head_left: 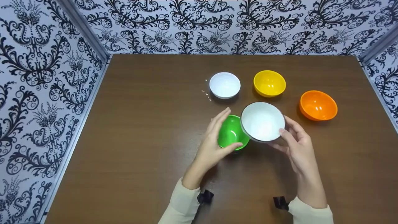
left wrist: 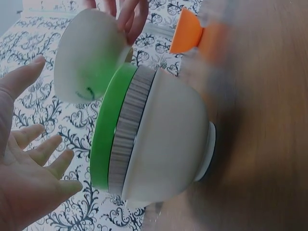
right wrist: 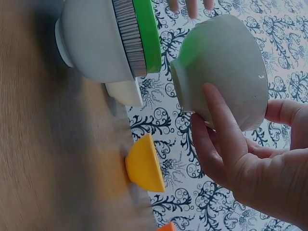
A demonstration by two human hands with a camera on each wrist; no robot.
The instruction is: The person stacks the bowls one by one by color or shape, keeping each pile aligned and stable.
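My right hand (head_left: 300,146) holds a white bowl (head_left: 261,121) with a thin dark rim, thumb at the rim and fingers under its side. In the right wrist view this bowl (right wrist: 226,67) is raised above the table, its foot turned toward the stack. The stack has a green bowl (head_left: 230,132) on top, a grey striped band (left wrist: 127,134) below its rim and a white bowl (left wrist: 168,139) at the bottom. My left hand (head_left: 214,140) is beside the stack with fingers spread and thumb apart, holding nothing.
A small white bowl (head_left: 224,87) stands at the back, with a few pale crumbs (head_left: 206,95) to its left. A yellow bowl (head_left: 269,84) and an orange bowl (head_left: 318,105) stand to its right. Patterned walls (head_left: 199,28) border the brown table (head_left: 130,130).
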